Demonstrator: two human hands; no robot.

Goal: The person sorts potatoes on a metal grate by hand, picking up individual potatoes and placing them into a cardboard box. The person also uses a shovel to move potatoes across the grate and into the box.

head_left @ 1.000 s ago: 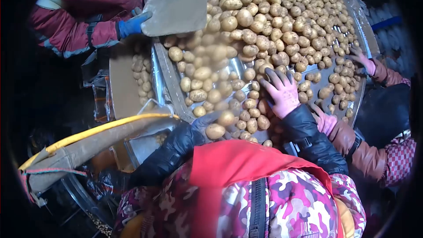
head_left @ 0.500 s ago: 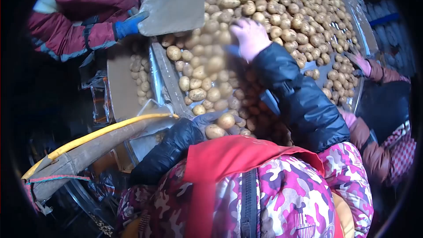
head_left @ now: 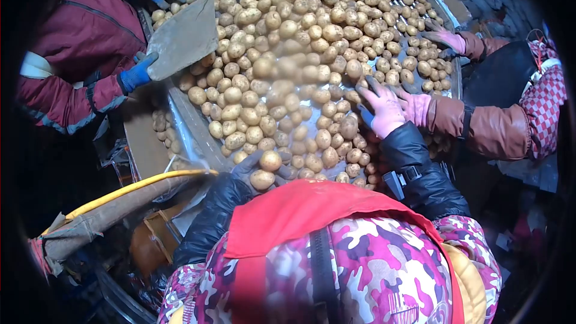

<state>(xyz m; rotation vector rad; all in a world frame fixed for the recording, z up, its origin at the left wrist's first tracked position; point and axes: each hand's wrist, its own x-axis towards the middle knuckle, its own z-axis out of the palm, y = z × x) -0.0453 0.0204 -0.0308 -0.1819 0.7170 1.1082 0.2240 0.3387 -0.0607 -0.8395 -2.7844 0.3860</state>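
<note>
Potatoes [head_left: 288,27] cover the sloping sorting table in front of me. At its near edge, my left hand [head_left: 245,167] in a dark glove cups two potatoes [head_left: 270,161], palm upward, its fingers partly hidden beneath them. My right hand [head_left: 386,111], in a pink glove with dark fingertips, reaches to the right side of the heap with fingers stretched over the potatoes. Just beside it is a co-worker's pink-gloved hand [head_left: 416,107], overlapping it in this view.
At the left, a person in blue gloves [head_left: 137,77] holds a flat grey board [head_left: 183,39] over the table edge. Another pink-gloved hand [head_left: 450,41] lies at the right rim. A yellow-edged chute [head_left: 132,190] stands at my left; more potatoes lie in a side box [head_left: 165,129].
My right hand has moved right and down, away from the middle of the heap. My left hand still holds the two potatoes. The co-worker's board shifted left, and the view has shifted.
</note>
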